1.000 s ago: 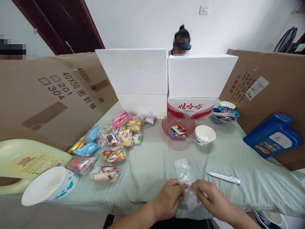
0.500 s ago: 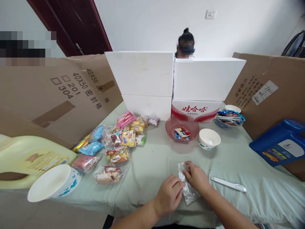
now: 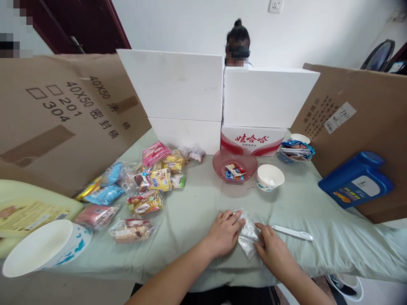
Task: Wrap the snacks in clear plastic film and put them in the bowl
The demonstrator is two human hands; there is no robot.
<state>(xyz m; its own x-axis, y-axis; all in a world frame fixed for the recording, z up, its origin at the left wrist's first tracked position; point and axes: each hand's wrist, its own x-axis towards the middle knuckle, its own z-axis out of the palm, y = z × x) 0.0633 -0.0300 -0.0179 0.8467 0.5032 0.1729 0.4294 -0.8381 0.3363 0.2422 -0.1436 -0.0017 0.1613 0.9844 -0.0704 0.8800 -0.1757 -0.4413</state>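
A crumpled clear plastic bag lies on the cloth near the table's front edge. From its left side, my left hand rests on it, fingers stretched over its upper left part. My right hand touches the bag's right edge, its thumb and forefinger apart. Just beyond the right hand lies a white sealing clip. Farther back stand a white paper bowl with a blue pattern and a reddish translucent bowl holding a few small packets.
Wrapped snacks are heaped on the left, beside a large paper bowl and a pale yellow jug. A blue bottle leans at right. White boxes and cardboard wall the table. Behind sits another person.
My left hand has moved up onto the bag's upper left part. My right hand has slid down to its right edge. The camera view has shifted somewhat.
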